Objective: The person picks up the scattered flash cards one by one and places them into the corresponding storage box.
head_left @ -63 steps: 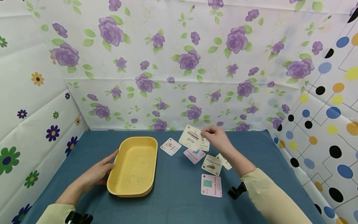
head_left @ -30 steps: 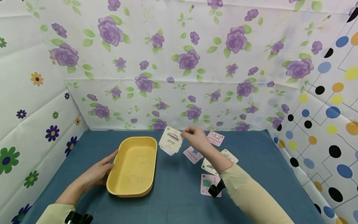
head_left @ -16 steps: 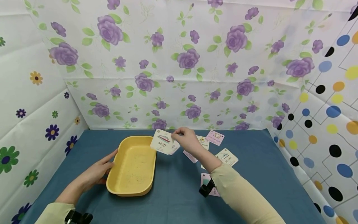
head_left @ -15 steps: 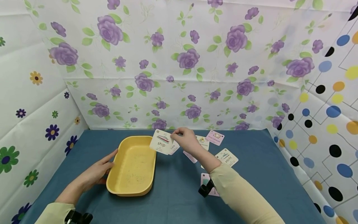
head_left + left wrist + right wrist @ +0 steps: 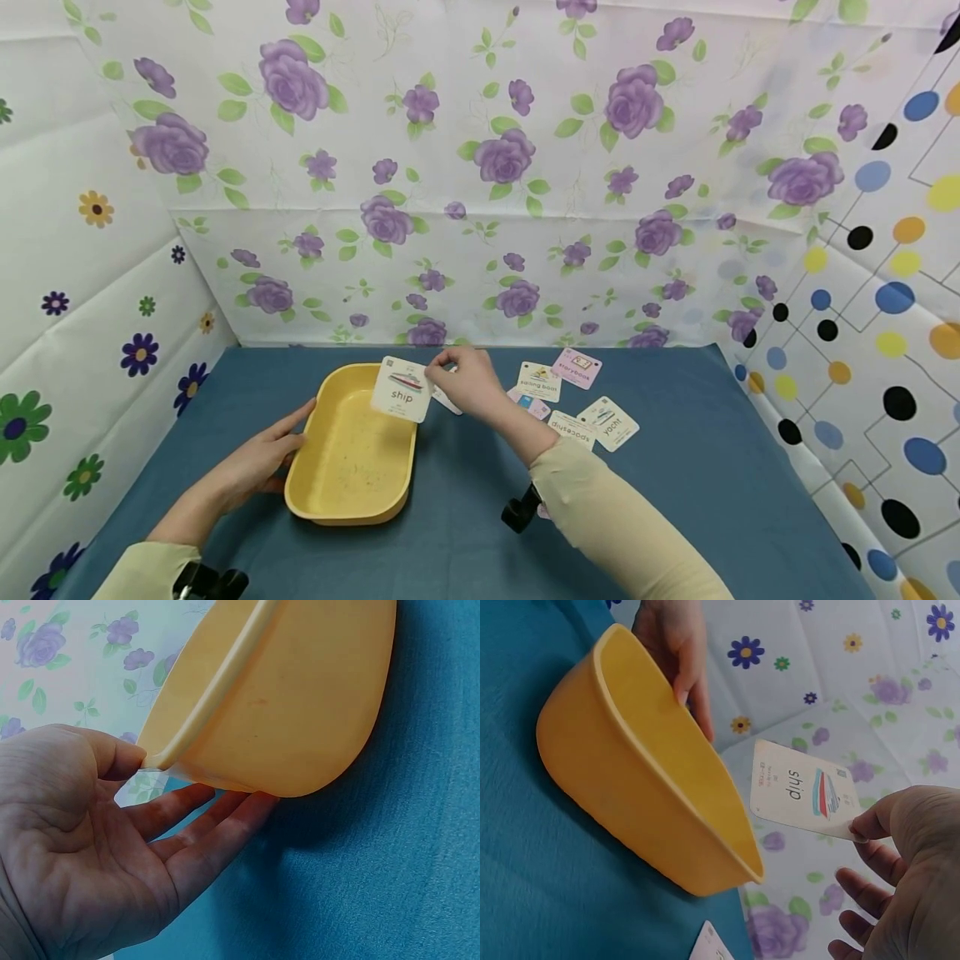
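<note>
Left hand [image 5: 255,462] at nine o'clock of a deep, rounded-rectangular yellow plastic tray [image 5: 348,471], thumb on its rim, fingers against its outer wall; the tray stands on blue cloth [image 5: 465,533]. Over the tray's one o'clock rim hangs a square cream "ship" card [image 5: 402,392]. At two o'clock, the right hand [image 5: 468,387] pinches that card's corner between thumb and index finger, its other fingers spread. Farther right, toward three o'clock, lie square cards: cream "sailing boat" card [image 5: 540,382], cream "spaceship" card [image 5: 570,427], pink "storybook" card [image 5: 577,367], cream "yacht" card [image 5: 611,423].
</note>
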Action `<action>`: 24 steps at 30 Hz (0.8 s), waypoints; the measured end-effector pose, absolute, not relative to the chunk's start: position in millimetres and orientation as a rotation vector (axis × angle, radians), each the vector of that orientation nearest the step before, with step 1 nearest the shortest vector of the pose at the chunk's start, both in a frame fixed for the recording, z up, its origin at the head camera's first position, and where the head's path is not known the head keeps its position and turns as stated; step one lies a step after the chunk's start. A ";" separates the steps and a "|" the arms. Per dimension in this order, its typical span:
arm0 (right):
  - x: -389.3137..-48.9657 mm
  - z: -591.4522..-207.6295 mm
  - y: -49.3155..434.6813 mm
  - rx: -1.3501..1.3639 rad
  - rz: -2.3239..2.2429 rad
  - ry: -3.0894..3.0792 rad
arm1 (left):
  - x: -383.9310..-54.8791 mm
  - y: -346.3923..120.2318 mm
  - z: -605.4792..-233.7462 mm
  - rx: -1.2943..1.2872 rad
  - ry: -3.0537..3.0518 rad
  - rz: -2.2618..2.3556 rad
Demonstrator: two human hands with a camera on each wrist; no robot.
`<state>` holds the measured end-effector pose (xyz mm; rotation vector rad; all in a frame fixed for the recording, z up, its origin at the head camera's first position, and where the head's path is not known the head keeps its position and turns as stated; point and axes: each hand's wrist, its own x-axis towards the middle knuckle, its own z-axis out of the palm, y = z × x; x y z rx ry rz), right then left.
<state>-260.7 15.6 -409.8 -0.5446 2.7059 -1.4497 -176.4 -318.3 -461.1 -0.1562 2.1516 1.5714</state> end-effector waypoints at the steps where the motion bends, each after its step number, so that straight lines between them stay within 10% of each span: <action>1: -259.8 -410.1 13.3 -0.546 -1.436 2.708 | -176.4 -318.3 -461.1 -0.158 2.150 1.573; 24: -244.3 -417.3 -23.8 -0.720 -1.011 2.904 | -178.8 -315.6 -455.4 -0.194 2.135 1.581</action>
